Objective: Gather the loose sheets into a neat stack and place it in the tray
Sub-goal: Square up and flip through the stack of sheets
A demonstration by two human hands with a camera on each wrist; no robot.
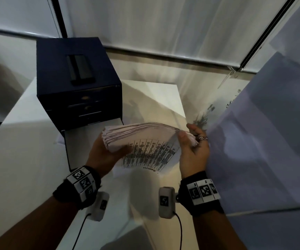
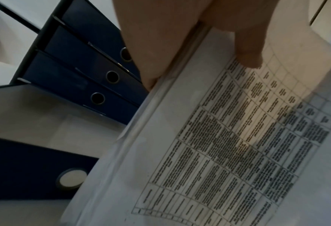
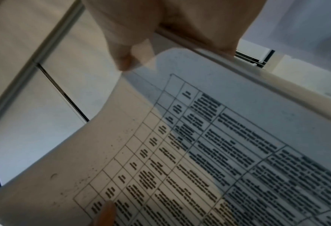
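A thick stack of printed sheets [image 1: 145,136] hangs in the air over the white table [image 1: 19,159], bowed upward, its table-print face toward me. My left hand [image 1: 106,152] grips its left end, thumb on the printed face [image 2: 249,58]. My right hand [image 1: 190,150] grips the right end, fingers curled over the far edge. The wrist views show the stack [image 2: 218,137] [image 3: 199,152] from below. The tray [image 1: 80,145] is the pulled-out bottom drawer of a dark blue drawer unit [image 1: 77,78], just left of the stack; the part of its grey inside that shows is bare.
A black phone [image 1: 80,69] lies on top of the drawer unit. A sheet corner [image 1: 59,139] shows on the table beside the tray. A large pale panel [image 1: 263,132] stands close at my right. White blinds [image 1: 163,24] close off the back.
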